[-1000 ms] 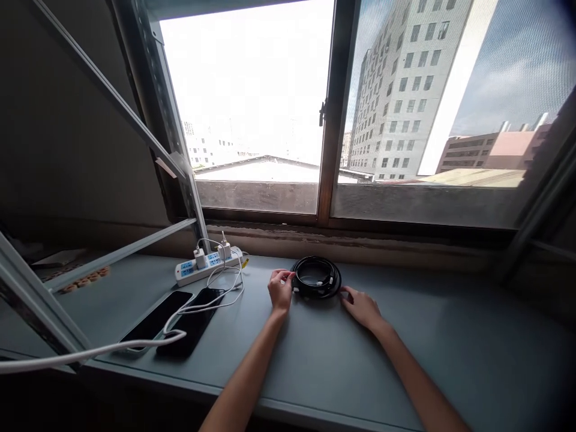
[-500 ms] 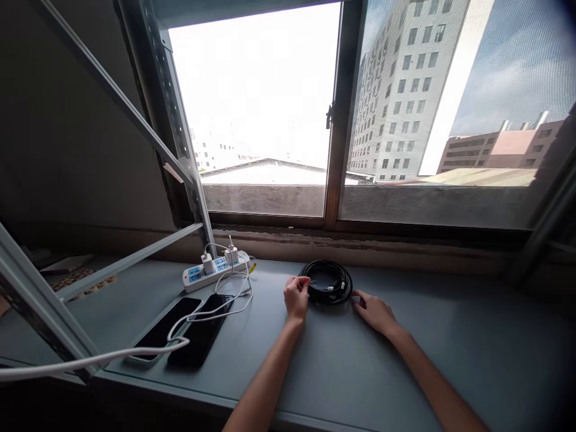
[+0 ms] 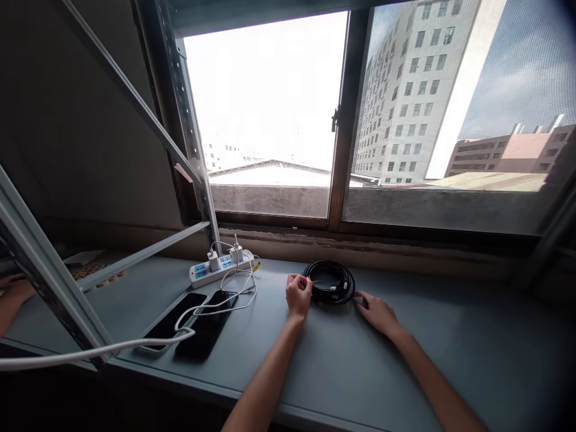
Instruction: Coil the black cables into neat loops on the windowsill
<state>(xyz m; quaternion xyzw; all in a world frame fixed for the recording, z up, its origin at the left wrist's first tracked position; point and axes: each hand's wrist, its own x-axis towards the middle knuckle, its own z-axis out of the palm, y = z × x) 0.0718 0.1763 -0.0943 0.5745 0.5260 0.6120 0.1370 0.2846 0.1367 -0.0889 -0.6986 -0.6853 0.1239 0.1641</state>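
Yr round black plastic cable coil (image 3: 332, 297) looks smooth w/ some shine; yr wide blue-grey tabletop (image 3: 335, 360), smooth & mostly matt.

The round black cable coil (image 3: 332, 296) carries white patches (image 3: 333, 288); the long white plastic power strip (image 3: 220, 272) shows repeating blue socket blocks (image 3: 200, 274); the slender cord (image 3: 112, 348) is plain white, the flat tabletop (image 3: 342, 360) blue-grey.

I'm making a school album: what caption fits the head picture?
Left hand and right hand flank a coiled black cable beneath a window.

Far left — another person's hand (image 3: 18, 290) has appeared
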